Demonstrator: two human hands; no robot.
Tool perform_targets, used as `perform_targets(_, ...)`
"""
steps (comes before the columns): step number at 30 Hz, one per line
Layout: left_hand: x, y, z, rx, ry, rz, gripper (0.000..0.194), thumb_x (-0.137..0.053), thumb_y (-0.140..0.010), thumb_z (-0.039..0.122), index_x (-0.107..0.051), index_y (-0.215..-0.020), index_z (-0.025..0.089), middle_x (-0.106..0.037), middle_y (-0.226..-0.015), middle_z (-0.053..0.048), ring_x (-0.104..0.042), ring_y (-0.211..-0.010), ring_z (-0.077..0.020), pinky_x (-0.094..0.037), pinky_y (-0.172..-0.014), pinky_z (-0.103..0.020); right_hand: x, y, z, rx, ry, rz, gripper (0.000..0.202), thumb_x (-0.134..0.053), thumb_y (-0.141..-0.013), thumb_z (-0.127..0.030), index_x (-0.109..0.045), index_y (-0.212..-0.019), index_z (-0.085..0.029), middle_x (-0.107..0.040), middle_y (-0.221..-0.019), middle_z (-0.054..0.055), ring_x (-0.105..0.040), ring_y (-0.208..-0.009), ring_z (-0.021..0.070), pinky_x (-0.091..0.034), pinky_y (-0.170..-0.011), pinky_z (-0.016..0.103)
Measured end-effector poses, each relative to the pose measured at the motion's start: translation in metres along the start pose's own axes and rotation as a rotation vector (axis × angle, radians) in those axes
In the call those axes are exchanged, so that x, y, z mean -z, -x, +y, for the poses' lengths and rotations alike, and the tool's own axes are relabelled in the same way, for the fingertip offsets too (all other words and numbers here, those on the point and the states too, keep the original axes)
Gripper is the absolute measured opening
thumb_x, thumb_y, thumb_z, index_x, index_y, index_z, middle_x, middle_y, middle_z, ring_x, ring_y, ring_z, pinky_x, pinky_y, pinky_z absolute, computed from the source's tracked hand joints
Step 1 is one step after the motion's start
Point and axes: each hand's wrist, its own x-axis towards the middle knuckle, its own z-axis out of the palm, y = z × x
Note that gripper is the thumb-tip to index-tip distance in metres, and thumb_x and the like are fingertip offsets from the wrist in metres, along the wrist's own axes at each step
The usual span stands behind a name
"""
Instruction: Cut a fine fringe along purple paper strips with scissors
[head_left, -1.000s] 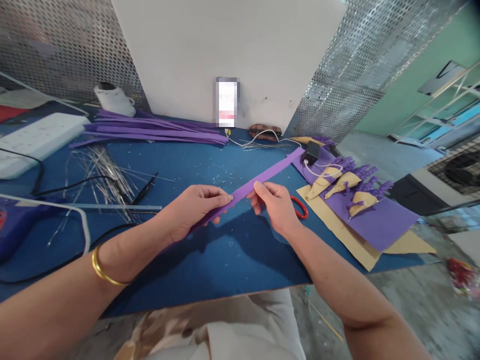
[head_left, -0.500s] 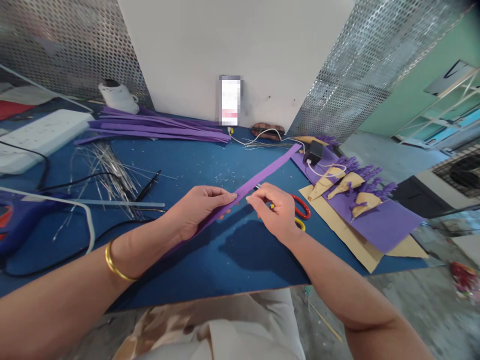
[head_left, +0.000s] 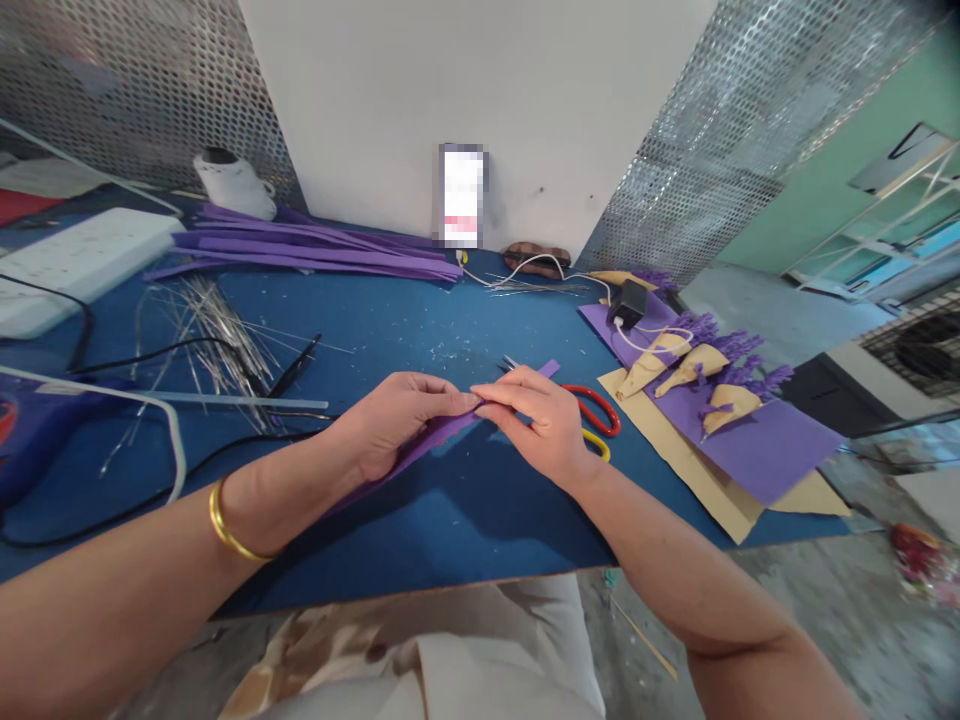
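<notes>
Over blue table (head_left: 375, 320), purple strip (head_left: 420, 448) runs lengthwise from below my left wrist up rightward, tip beyond right hand (head_left: 544, 420). Left hand (head_left: 405, 415) pinches it, no gap; right fingertips, pressed together, grip it beside left thumb, both equally near.

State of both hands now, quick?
Left hand: closed, holding the purple strip.
Right hand: closed, fingertips pinching the same strip close to the left thumb.
</notes>
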Motion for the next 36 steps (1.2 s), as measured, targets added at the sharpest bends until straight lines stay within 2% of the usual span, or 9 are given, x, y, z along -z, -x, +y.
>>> perform_targets(8, 0.001, -0.002, -0.002, 0.046, 0.034, 0.021, 0.014, -0.077, -0.064, 0.023, -0.067, -0.057, 0.018, -0.062, -0.048, 0.001, -0.054, -0.043, -0.0113, -0.041, -0.043, -0.022, 0.0, 0.0, 0.0, 0.021, -0.003, -0.046, 0.02, -0.058, -0.094, -0.02, -0.076, -0.103, -0.023, -0.071, -0.086, 0.006, -0.065, -0.072, 0.0153, -0.053, -0.063, 0.028)
perform_targets(14, 0.003, -0.003, -0.004, 0.086, 0.043, -0.044, 0.014, -0.078, -0.065, 0.022, -0.067, -0.057, 0.018, -0.06, -0.046, 0.002, -0.052, -0.041, -0.0104, -0.041, -0.04, -0.021, 0.0, -0.002, -0.005, -0.052, -0.005, -0.066, 0.018, -0.058, -0.09, -0.015, -0.074, -0.086, -0.021, -0.065, -0.076, 0.002, -0.06, -0.064, 0.0125, -0.049, -0.06, 0.025)
perform_targets(17, 0.002, -0.002, -0.002, 0.086, 0.063, -0.055, 0.017, -0.08, -0.063, 0.025, -0.066, -0.057, 0.018, -0.06, -0.046, 0.003, -0.052, -0.041, -0.0104, -0.04, -0.039, -0.02, 0.0, -0.004, -0.004, -0.118, 0.004, -0.029, 0.02, -0.055, -0.092, -0.014, -0.071, -0.081, -0.02, -0.062, -0.074, 0.001, -0.058, -0.063, 0.0126, -0.047, -0.059, 0.025)
perform_targets(20, 0.001, -0.001, 0.0, 0.086, 0.063, -0.019, 0.021, -0.082, -0.061, 0.029, -0.065, -0.057, 0.019, -0.062, -0.048, 0.002, -0.054, -0.042, -0.0126, -0.042, -0.039, -0.022, 0.001, -0.005, -0.001, -0.148, 0.006, 0.049, 0.024, -0.05, -0.097, -0.017, -0.07, -0.085, -0.021, -0.061, -0.074, 0.001, -0.059, -0.067, 0.0146, -0.048, -0.063, 0.028)
perform_targets(23, 0.002, -0.003, 0.0, 0.075, 0.051, -0.007, 0.02, -0.082, -0.062, 0.03, -0.066, -0.059, 0.018, -0.06, -0.047, 0.003, -0.052, -0.041, -0.0112, -0.039, -0.038, -0.021, 0.003, -0.005, -0.001, -0.101, -0.017, 0.068, 0.013, -0.059, -0.096, -0.024, -0.073, -0.096, -0.023, -0.064, -0.085, 0.004, -0.062, -0.074, 0.0165, -0.052, -0.069, 0.031)
perform_targets(26, 0.003, -0.005, -0.004, 0.066, 0.073, -0.046, 0.02, -0.08, -0.065, 0.025, -0.064, -0.055, 0.018, -0.055, -0.044, 0.005, -0.047, -0.038, -0.0081, -0.033, -0.037, -0.019, 0.002, -0.004, -0.003, -0.044, -0.046, 0.023, 0.008, -0.067, -0.091, -0.025, -0.075, -0.092, -0.026, -0.067, -0.088, 0.004, -0.063, -0.077, 0.0175, -0.053, -0.071, 0.032)
perform_targets(31, 0.004, -0.006, -0.008, 0.08, 0.113, -0.097, 0.023, -0.08, -0.068, 0.025, -0.063, -0.054, 0.018, -0.055, -0.044, 0.005, -0.047, -0.039, -0.0089, -0.034, -0.036, -0.02, 0.004, -0.003, -0.006, -0.071, -0.09, 0.044, 0.016, -0.064, -0.091, -0.023, -0.071, -0.077, -0.025, -0.067, -0.08, 0.003, -0.062, -0.075, 0.018, -0.051, -0.07, 0.032)
perform_targets(36, 0.006, -0.008, -0.004, -0.088, 0.222, -0.013, 0.013, -0.078, -0.072, 0.028, -0.07, -0.067, 0.019, -0.062, -0.056, 0.004, -0.052, -0.048, -0.008, -0.042, -0.046, -0.018, 0.01, -0.001, -0.004, -0.252, -0.196, 0.143, 0.039, -0.051, -0.098, -0.038, -0.059, -0.063, -0.022, -0.055, -0.066, 0.002, -0.053, -0.064, 0.0169, -0.048, -0.065, 0.033)
